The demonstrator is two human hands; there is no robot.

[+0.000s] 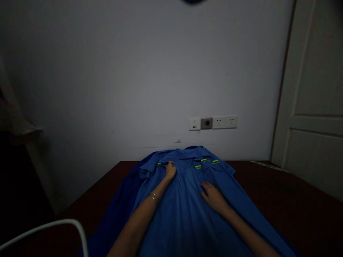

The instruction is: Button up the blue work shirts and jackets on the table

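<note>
A light blue garment (187, 207) with yellow-green striped trim lies spread on a dark red-brown surface (254, 185), its gathered folds running toward me. Near its far end, my left hand (170, 170) is closed, with the fingers pinching the cloth by a striped edge on the left. Lower and to the right, my right hand (213, 196) rests flat on the fabric, its fingers stretched out. A darker blue cloth (120, 200) shows from under the garment along the left side. The near end runs out of view at the bottom.
A pale wall (150, 78) rises right behind the surface, with a row of sockets (218, 122) low on it. At right stands a white panelled door (316, 107). A thin flat strip (269, 166) lies at the far right. A white curved tube (61, 222) crosses the lower left.
</note>
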